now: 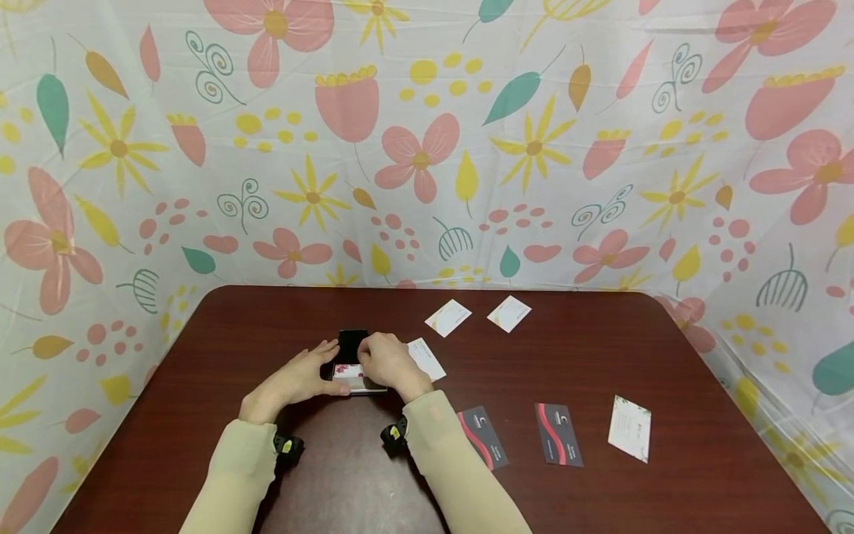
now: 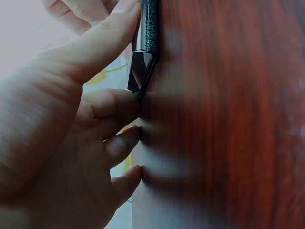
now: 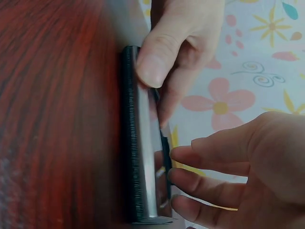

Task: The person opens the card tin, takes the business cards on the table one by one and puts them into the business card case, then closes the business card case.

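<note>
A black business card case [image 1: 353, 344] with a silvery metal edge lies on the table with its lid raised toward the back. A white card with pink flowers [image 1: 345, 370] lies inside it. My left hand [image 1: 296, 382] holds the case at its left end, thumb on the near metal edge and fingers spread behind; in the left wrist view the lower fingertips meet the table. My right hand [image 1: 392, 361] is over the right part of the case, and in the right wrist view its bent fingertips [image 3: 183, 179] touch the case's far side. The right thumb is hidden.
A white card [image 1: 427, 360] lies just right of my right hand, and two more white cards [image 1: 448, 317] are farther back. Two dark grey cards with red waves [image 1: 559, 435] and a leaf-patterned white card [image 1: 629, 429] lie to the right. A floral curtain [image 1: 427, 148] stands behind the table.
</note>
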`<state>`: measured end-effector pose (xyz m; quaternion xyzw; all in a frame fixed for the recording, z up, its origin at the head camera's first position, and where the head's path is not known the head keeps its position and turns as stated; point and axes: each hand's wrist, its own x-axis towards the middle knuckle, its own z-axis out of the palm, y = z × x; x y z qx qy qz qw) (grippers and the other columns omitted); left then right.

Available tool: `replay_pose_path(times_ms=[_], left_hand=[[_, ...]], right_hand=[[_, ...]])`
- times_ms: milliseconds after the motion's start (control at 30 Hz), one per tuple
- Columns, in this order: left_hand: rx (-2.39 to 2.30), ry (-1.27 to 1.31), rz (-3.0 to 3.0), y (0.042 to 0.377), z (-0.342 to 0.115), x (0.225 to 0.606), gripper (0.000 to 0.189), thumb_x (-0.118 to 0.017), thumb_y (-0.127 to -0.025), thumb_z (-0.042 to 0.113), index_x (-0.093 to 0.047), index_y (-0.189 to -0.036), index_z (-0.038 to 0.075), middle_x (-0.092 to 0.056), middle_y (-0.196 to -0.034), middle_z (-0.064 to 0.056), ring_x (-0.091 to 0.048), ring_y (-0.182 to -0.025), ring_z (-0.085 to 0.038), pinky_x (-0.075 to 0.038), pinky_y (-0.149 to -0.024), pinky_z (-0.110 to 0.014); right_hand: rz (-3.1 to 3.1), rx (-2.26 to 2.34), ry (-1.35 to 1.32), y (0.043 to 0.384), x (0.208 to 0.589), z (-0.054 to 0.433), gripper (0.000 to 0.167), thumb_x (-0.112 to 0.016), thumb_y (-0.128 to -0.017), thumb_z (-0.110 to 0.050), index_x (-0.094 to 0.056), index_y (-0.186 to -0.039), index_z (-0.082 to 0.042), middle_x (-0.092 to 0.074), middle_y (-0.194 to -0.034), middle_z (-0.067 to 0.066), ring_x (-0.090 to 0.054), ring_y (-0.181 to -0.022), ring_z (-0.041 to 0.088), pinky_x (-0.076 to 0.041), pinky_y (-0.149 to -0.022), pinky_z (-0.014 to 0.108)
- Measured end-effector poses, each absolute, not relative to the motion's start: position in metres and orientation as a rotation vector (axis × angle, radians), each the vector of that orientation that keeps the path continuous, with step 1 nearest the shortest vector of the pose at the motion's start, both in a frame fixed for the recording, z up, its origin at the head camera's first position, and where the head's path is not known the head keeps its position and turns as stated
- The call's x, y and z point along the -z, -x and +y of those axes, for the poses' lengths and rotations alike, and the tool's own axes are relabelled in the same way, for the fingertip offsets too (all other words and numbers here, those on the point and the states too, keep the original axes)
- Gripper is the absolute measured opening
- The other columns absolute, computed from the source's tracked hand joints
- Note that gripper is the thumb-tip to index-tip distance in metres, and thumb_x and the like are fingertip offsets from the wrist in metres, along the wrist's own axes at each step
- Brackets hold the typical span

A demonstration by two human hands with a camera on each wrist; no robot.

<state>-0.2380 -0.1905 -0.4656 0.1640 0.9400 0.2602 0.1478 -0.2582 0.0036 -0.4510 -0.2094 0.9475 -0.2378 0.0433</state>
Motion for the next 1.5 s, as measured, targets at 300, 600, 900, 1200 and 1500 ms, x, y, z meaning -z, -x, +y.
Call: replay_pose_path(times_ms=[300,600,900,1200,1500], left_hand=[[-0.744,-0.461,2.701,0.238,-0.191,0.466,0.095,-0.076,-0.081,0.05,-0.035,-0.15,-0.002,-0.022,-0.158,-0.021,-0.015,-0.139,-0.055,-0.018,-0.11,-0.064],[-0.745,-0.48,2.705,0.239,-0.192,0.467,0.097,-0.076,-0.081,0.052,-0.034,-0.149,-0.003,-0.021,-0.158,-0.021,-0.014,-0.14,-0.054,-0.015,-0.111,-0.062],[-0.739,-0.496,2.718,0.238,-0.187,0.468,0.097,-0.077,-0.079,0.051,-0.037,-0.148,-0.004,-0.024,-0.158,-0.021,-0.017,-0.139,-0.053,-0.017,-0.111,-0.062],[-0.731,-0.492,2.714,0.238,-0.185,0.466,0.097,-0.077,-0.08,0.052,-0.036,-0.149,-0.002,-0.023,-0.158,-0.02,-0.017,-0.139,-0.053,-0.019,-0.11,-0.063],[-0.742,-0.489,2.709,0.238,-0.192,0.467,0.099,-0.076,-0.079,0.054,-0.035,-0.149,-0.003,-0.021,-0.159,-0.02,-0.015,-0.141,-0.052,-0.015,-0.111,-0.062]], right_hand=[[2.874,0.857,0.639,0.252,0.436,0.016,0.017,-0.061,-0.096,-0.018,-0.075,-0.103,-0.013,-0.067,-0.091,-0.005,-0.059,-0.083,0.012,-0.05,-0.076,0.033],[2.824,1.011,0.641,0.247,0.421,0.044,0.022,-0.06,-0.098,-0.02,-0.071,-0.113,-0.009,-0.069,-0.104,0.0,-0.06,-0.084,0.015,-0.049,-0.075,0.034],[2.891,1.117,0.563,0.247,0.408,0.085,0.016,-0.063,-0.097,-0.019,-0.071,-0.108,-0.012,-0.07,-0.105,0.001,-0.063,-0.097,0.02,-0.05,-0.083,0.04],[3.025,0.997,0.517,0.248,0.391,0.137,0.018,-0.064,-0.094,-0.021,-0.073,-0.106,-0.01,-0.068,-0.091,0.004,-0.06,-0.077,0.019,-0.049,-0.073,0.04],[3.065,0.905,0.449,0.244,0.371,0.207,0.018,-0.064,-0.094,-0.02,-0.072,-0.106,-0.008,-0.068,-0.092,0.006,-0.062,-0.077,0.021,-0.049,-0.072,0.041]])
